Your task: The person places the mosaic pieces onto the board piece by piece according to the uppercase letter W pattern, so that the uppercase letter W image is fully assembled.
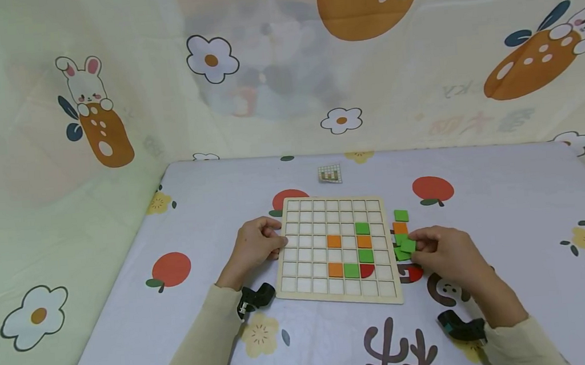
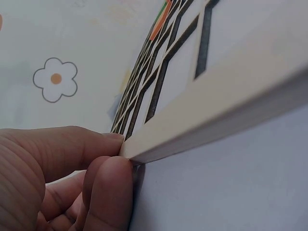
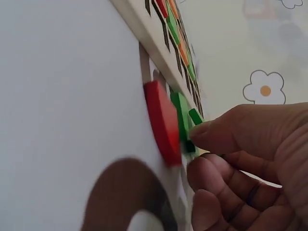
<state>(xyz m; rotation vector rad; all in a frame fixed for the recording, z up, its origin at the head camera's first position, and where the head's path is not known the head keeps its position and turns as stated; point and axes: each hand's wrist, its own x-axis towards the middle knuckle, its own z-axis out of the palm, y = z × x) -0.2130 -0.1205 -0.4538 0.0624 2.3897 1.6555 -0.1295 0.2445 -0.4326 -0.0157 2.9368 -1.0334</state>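
A square wooden grid board with white cells lies flat on the table. Thumb and finger of my left hand pinch its left edge. Set in its cells are several green and orange square tiles, such as an orange tile, plus a red rounded piece. Beyond the right edge, my right hand pinches a green tile over a small cluster of loose tiles. In the right wrist view, a thick red piece lies nearer than the green tiles, beside the board's rim.
Behind the board lies a small card with a printed grid pattern. A loose green tile and an orange tile are at the board's right. The printed tablecloth meets a patterned curtain at the back and left.
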